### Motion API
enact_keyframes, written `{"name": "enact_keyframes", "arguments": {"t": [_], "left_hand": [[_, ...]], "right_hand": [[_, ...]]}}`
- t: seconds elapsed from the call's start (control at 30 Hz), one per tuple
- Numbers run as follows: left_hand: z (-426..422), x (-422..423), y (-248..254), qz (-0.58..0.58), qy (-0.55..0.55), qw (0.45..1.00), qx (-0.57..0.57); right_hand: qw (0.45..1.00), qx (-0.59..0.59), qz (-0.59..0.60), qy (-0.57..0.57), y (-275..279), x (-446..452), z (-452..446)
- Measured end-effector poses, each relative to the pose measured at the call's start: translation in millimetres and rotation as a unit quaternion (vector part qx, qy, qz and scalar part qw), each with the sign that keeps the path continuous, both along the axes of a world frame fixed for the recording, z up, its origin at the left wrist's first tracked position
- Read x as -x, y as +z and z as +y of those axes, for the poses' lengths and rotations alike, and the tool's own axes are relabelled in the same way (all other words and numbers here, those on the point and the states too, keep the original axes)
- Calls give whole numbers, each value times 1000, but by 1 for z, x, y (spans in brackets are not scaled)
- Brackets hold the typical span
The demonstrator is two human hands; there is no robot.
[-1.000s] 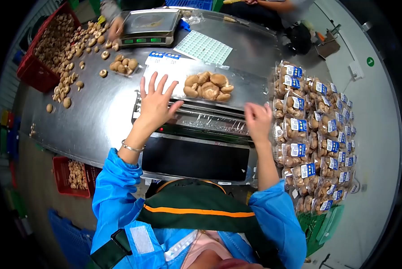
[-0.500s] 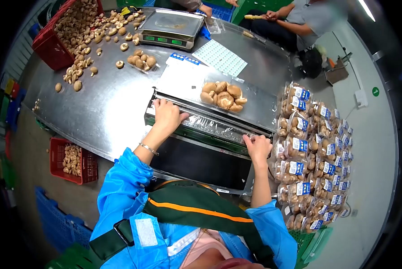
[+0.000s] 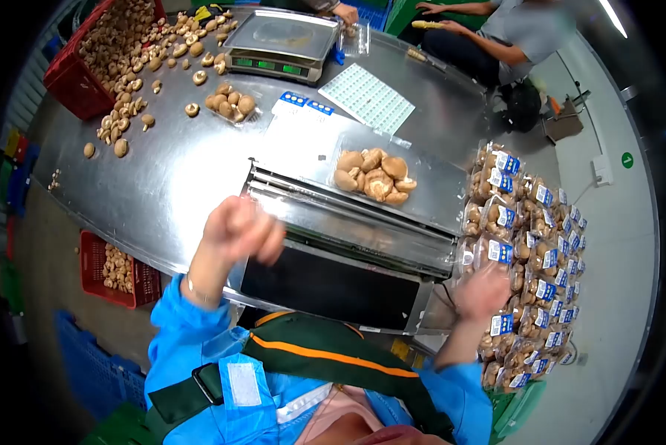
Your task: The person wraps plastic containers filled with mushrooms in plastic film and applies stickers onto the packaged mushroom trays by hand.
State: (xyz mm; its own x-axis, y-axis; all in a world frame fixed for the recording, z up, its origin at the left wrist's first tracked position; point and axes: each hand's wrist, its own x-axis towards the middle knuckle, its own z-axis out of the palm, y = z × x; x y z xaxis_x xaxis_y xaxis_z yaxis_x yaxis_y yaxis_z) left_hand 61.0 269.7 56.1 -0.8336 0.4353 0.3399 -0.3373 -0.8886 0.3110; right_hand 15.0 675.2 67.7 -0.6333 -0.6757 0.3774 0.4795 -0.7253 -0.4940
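Above the left end of the wrapping machine point(image 3: 348, 222) is my left hand point(image 3: 244, 230), blurred, its fingers curled; whether it holds anything does not show. My right hand point(image 3: 483, 291), smeared by motion, is beside the stacked mushroom packs point(image 3: 548, 259) at the right. A tray of brown mushrooms point(image 3: 376, 176) sits on the metal plate behind the machine, touched by neither hand. The black pad point(image 3: 333, 285) lies on the machine's near side. Blue-and-white labels point(image 3: 305, 102) lie behind the plate, left of the mushroom tray.
A scale point(image 3: 281, 44), a label sheet point(image 3: 368, 98) and another mushroom tray point(image 3: 231, 102) are at the back. Loose mushrooms spill from a red crate point(image 3: 80, 85). Another red crate point(image 3: 136, 285) stands below left. A co-worker's hand point(image 3: 345, 12) is past the scale; a seated person point(image 3: 489, 44) is behind.
My hands have left the machine's front edge: the left moved down and left, the right moved right and down toward the packs. The clear film seen stretched along the machine no longer shows.
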Motion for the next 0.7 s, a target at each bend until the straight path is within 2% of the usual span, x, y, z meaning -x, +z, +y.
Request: {"name": "enact_keyframes", "arguments": {"t": [0.03, 0.07, 0.1, 0.17, 0.2, 0.23, 0.27, 0.3, 0.37, 0.43, 0.5, 0.6, 0.63, 0.7], "left_hand": [[3, 33, 16, 60, 102, 993, -22], [8, 66, 37, -8, 117, 988, -100], [18, 96, 60, -118, 268, 955, 46], [22, 178, 12, 19, 389, 895, 217], [32, 199, -5, 54, 427, 825, 367], [39, 213, -19, 83, 455, 729, 505], [41, 221, -33, 72, 397, 683, 609], [44, 223, -48, 55, 327, 627, 705], [48, 209, -58, 127, 309, 580, 743], [39, 203, -46, 32, 122, 667, 735], [27, 203, -61, 89, 64, 734, 670], [19, 185, -33, 63, -68, 794, 600], [17, 180, -24, 17, -133, 778, 614], [20, 174, -37, 16, -98, 790, 606]], "right_hand": [[998, 10, -13, -53, 34, 30, -19], [993, 30, -82, -80, 56, 65, -35], [978, -14, -82, -193, 60, 96, -61], [905, -161, -56, -389, 51, 158, -102], [850, -309, 54, -423, 16, 190, -106], [760, -445, 159, -445, -20, 220, -109], [681, -582, 236, -376, -44, 230, -118], [577, -702, 299, -290, -61, 231, -122], [637, -688, 293, -185, -64, 232, -123], [677, -684, 267, -61, -58, 217, -116], [752, -645, 134, -28, -48, 207, -104], [780, -625, 16, -37, -34, 192, -91], [753, -656, 41, -37, -33, 193, -89], [696, -712, 87, -41, -44, 195, -84]]}}
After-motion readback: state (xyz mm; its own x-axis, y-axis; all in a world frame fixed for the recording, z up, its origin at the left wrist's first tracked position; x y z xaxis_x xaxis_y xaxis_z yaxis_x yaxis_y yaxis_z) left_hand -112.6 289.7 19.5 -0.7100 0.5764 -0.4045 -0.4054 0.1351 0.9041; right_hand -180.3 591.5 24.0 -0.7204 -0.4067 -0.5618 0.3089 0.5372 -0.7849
